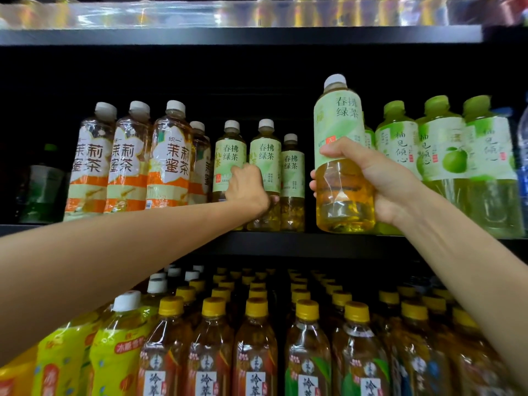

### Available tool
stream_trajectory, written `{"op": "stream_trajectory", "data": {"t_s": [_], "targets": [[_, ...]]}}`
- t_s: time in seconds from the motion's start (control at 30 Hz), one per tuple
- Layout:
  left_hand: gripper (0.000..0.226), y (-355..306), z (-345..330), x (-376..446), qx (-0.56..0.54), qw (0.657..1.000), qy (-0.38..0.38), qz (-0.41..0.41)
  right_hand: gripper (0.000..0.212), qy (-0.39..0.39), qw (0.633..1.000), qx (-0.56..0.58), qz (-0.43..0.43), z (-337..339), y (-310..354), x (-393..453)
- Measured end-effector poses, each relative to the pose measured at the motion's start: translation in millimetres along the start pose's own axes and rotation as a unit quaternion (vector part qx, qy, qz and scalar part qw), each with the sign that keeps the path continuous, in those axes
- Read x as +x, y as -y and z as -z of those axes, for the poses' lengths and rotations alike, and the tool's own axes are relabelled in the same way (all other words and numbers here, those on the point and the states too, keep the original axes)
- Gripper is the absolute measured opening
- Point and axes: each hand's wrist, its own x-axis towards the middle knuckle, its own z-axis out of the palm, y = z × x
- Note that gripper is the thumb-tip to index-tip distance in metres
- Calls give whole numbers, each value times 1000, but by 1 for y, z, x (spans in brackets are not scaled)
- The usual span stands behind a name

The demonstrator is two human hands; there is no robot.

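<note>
1. The left forearm (pixel 114 261) crosses from the lower left edge toward the middle. The right forearm (pixel 471 267) rises from the lower right corner.
2. Yellow-capped bottles (pixel 257 338) of brown drink fill the bottom of the frame in close rows. White-capped bottles (pixel 120 338) with yellow labels stand beside them at lower left.
3. A dark shelf (pixel 285 244) runs across the middle.
4. Orange-label bottles (pixel 168 158) stand on it at centre left, touching side by side.
5. Green-capped bottles (pixel 440 144) stand at centre right.
6. A tea bottle (pixel 340 132) with a white cap and a pale green label is upright at centre right, in front of the green-capped row, with its base at the shelf edge.
7. Three smaller-looking bottles of the same kind stand at centre, further back. The middle bottle (pixel 265 150) is the gripped one.
8. The right hand (pixel 380 181) wraps around the tea bottle's lower half, thumb across the label.
9. The left hand (pixel 247 190) curls around the middle bottle's lower part, with fingertips showing on its right side.
</note>
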Motion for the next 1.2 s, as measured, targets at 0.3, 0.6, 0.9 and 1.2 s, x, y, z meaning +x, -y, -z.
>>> {"op": "stream_trajectory", "data": {"t_s": [0.3, 0.6, 0.9, 1.2], "targets": [[67, 1, -2, 2, 21, 1000, -9, 21, 46, -26, 999, -40, 4, 7, 1, 7], [62, 17, 20, -3, -15, 999, 19, -47, 50, -44, 993, -108, 21, -5, -17, 34], [56, 64, 75, -76, 135, 872, 70, -466, 54, -16, 994, -109, 15, -19, -35, 53], [52, 88, 70, -79, 244, 803, -14, -543, 97, -39, 959, -279, 4, -14, -36, 44]]}}
